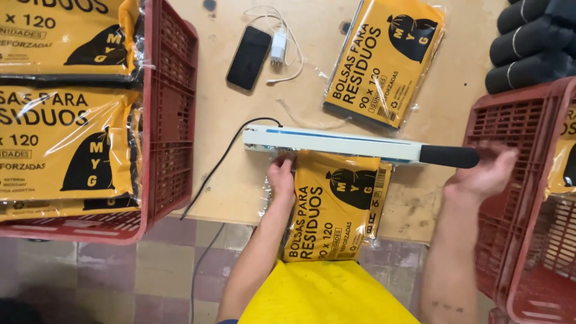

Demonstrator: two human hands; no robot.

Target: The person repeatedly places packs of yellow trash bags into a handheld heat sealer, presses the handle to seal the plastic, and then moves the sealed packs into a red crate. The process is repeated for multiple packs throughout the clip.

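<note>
A white heat sealer (pixel 336 144) with a black handle (pixel 449 156) lies across the wooden table. A yellow packet of bags in clear film (pixel 333 207) sits with its top edge under the sealer's arm and hangs over the table's near edge. My left hand (pixel 281 178) grips the packet's upper left corner beside the sealer. Blurred with motion, my right hand (pixel 485 174) hovers just right of the black handle with its fingers spread, holding nothing.
A red crate (pixel 171 114) at left holds stacked yellow packets (pixel 63 144). A second red crate (pixel 519 198) stands at right. Behind the sealer lie another yellow packet (pixel 384 60), a black phone (pixel 248 57) and a white charger (pixel 278 45). Black rolls (pixel 528 48) sit top right.
</note>
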